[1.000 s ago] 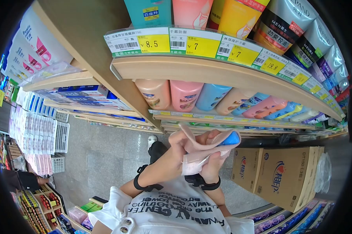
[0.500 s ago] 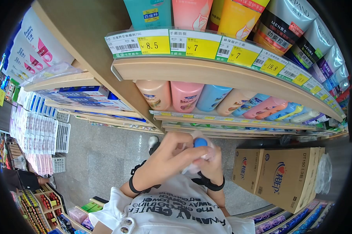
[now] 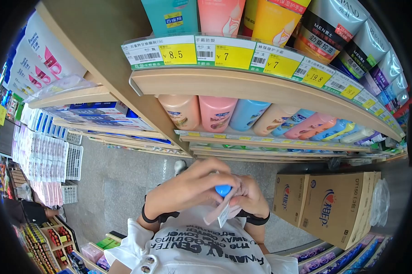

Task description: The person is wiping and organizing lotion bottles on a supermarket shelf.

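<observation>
Both my hands meet in front of the printed white shirt, low in the middle of the view. My left hand [image 3: 199,180] curls round a small blue-topped item [image 3: 223,189]. Opposite it, my right hand [image 3: 250,195] grips a pale pinkish cloth [image 3: 225,211], which hangs down with a small white tag at its lower end. The cloth lies against the blue-topped item, and the fingers hide most of both. Beyond the hands, pastel bottles [image 3: 217,114] stand on a lower shelf.
Above is a curved wooden shelf [image 3: 260,89] with price labels and upright tubes [image 3: 322,32]. Large cardboard boxes [image 3: 336,205] stand on the floor at the right. Stacked packs [image 3: 37,160] and white crates [image 3: 73,162] are at the left, near part of another person [image 3: 32,211].
My hands have shifted slightly, and the blue top has moved down and left. The cloth now hangs lower, with its white tag showing.
</observation>
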Motion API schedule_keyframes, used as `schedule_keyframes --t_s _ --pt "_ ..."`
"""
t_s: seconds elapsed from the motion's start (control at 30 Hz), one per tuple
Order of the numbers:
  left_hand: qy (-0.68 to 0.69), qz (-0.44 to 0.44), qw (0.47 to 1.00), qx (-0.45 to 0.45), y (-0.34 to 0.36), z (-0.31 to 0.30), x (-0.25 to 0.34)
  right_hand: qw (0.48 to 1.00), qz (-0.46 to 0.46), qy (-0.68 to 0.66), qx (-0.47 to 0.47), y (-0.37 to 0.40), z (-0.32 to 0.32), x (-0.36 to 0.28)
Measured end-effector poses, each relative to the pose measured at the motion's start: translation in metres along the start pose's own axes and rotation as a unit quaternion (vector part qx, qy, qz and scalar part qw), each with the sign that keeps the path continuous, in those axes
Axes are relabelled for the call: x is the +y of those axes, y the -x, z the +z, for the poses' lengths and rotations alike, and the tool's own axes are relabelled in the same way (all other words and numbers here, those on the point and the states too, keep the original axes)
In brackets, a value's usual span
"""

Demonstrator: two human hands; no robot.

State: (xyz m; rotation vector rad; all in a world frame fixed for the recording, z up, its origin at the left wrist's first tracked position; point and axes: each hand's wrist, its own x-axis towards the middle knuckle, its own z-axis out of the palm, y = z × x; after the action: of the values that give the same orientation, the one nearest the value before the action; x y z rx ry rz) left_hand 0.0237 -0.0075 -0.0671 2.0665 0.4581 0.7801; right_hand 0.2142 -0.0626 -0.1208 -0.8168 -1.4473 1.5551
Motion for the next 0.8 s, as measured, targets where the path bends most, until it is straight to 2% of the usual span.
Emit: schedule_keyframes --t_s 0.07,0.13,0.27,0.33,0.37,0.47,0.57,0.63,0.73,0.8 --pt "-0.016 0.050 0.998 -0.030 -0.001 -0.001 0.001 1.000 -0.007 0.009 -0.022 -0.001 0.001 0.000" --pt "-0.038 0.041 0.998 -0.011 0.001 0.003 0.004 0.996 -0.031 -0.080 -0.002 -0.003 0.006 0.003" --pt "-0.047 0.022 0.997 0.060 0.006 0.005 0.002 0.998 0.005 -0.069 0.010 -0.007 0.007 -0.005" --pt "-0.038 0.016 0.996 0.076 0.009 0.000 0.002 0.999 -0.010 0.042 -0.003 -0.010 0.006 -0.012" --pt "-0.042 0.018 0.994 0.101 0.010 -0.005 0.004 0.999 -0.010 0.042 -0.002 -0.010 0.007 -0.012" --pt "-0.044 0.024 0.991 0.125 0.008 -0.010 0.010 0.997 0.011 0.068 0.036 -0.010 0.012 -0.009" --pt "-0.072 0.019 0.984 0.162 0.011 -0.011 0.010 0.997 -0.009 0.031 0.067 -0.009 0.019 0.002" --pt "-0.075 0.024 0.965 0.249 0.013 -0.017 0.008 0.976 -0.011 -0.096 0.194 -0.008 0.025 0.012" --pt "-0.035 0.017 0.970 0.239 0.010 -0.018 0.011 0.975 0.012 -0.128 0.183 -0.006 0.026 0.014" --pt "-0.033 0.026 0.970 0.239 0.009 -0.016 0.010 0.976 0.004 -0.099 0.192 -0.008 0.028 0.015"
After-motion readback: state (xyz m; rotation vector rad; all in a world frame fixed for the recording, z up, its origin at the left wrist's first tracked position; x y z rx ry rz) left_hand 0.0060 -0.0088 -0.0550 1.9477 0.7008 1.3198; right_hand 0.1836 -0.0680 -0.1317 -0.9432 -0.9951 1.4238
